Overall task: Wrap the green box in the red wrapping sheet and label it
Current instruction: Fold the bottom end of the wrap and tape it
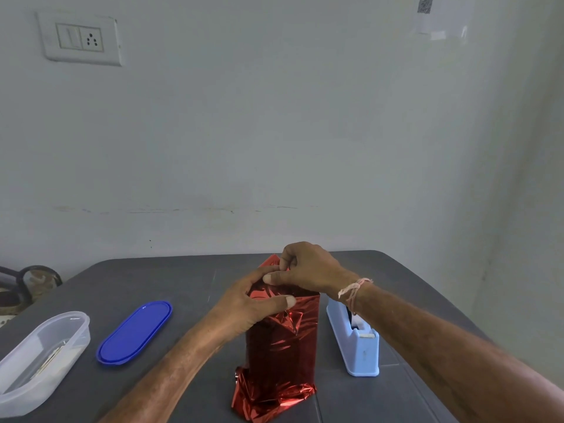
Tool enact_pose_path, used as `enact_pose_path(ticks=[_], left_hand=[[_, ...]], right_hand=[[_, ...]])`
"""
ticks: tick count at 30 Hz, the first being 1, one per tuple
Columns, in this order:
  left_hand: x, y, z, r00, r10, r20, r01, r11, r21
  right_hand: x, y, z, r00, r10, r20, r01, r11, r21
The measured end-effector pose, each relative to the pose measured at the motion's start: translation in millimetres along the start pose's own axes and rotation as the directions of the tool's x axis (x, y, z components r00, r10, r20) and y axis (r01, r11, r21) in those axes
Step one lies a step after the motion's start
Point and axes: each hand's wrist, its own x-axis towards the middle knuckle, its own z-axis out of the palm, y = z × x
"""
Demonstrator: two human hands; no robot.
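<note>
Sheet (282, 352) stands upright mid-table (183, 285), with the box inside fully hidden. Step looks like top-end closure. Left grip (253, 303) is clamped round the open top, thumb across the front. Right grip (308, 270) is pinched on the back flap. Flap should be pulled taut and creased flat before taping. Foil is crinkled and loosely bunched at the bottom. Dispenser (357, 340) is just to the right.
</note>
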Motion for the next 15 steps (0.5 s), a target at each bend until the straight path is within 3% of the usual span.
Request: enact_pose_path(ticks=[15], left_hand=[[-0.3,0.9,-0.1,1.0,0.001,0.01,-0.001,1.0,-0.001]], right_hand=[[-1.3,-0.8,-1.9,0.999,-0.033,0.029,0.034,0.999,-0.024]])
